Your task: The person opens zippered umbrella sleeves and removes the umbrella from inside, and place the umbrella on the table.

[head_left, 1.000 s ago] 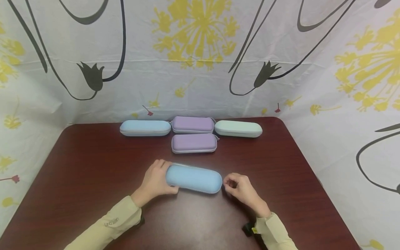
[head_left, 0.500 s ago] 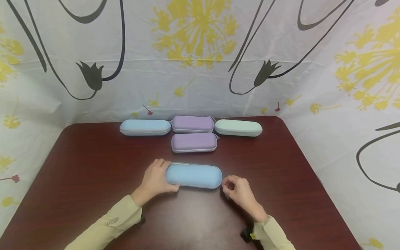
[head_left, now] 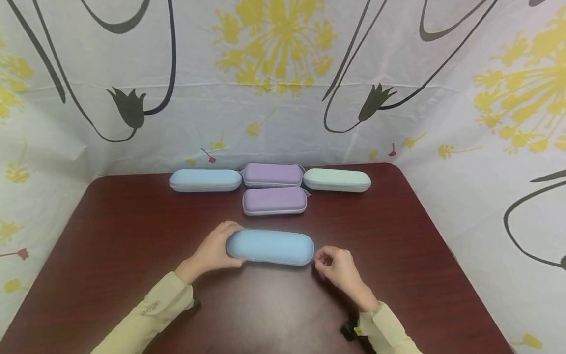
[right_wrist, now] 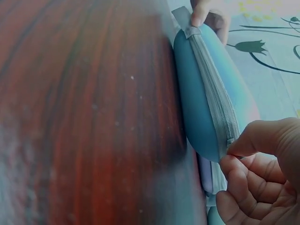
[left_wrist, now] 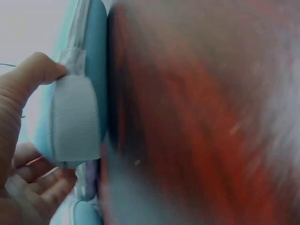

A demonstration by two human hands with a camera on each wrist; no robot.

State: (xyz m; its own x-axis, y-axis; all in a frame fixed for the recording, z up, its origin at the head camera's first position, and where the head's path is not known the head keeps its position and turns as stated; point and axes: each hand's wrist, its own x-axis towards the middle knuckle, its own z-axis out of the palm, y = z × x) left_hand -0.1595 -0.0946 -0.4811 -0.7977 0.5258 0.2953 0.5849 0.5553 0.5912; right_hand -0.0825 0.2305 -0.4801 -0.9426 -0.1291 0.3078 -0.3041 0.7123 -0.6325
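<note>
A light blue zippered hard case [head_left: 274,247] lies crosswise on the table in front of me, its zip along the near side. My left hand [head_left: 215,248] holds the case's left end, thumb on the near side and fingers at the far side. In the left wrist view the thumb touches the zip's end beside a grey fabric tab [left_wrist: 75,119]. My right hand [head_left: 339,269] is at the right end. In the right wrist view its thumb and forefinger pinch the zipper pull at the slider [right_wrist: 230,142]; the pull itself is mostly hidden. The zip looks closed along its visible length.
Behind the held case lies a purple case [head_left: 274,201]. At the back edge stand another blue case [head_left: 205,180], a second purple case [head_left: 272,175] and a mint green case [head_left: 337,180]. A patterned cloth [head_left: 283,128] hangs behind the dark red table [head_left: 132,236].
The blue case's right end has swung slightly away from me. My left hand has slid a little left, uncovering more of its left end. My right hand has shifted slightly left with the pull.
</note>
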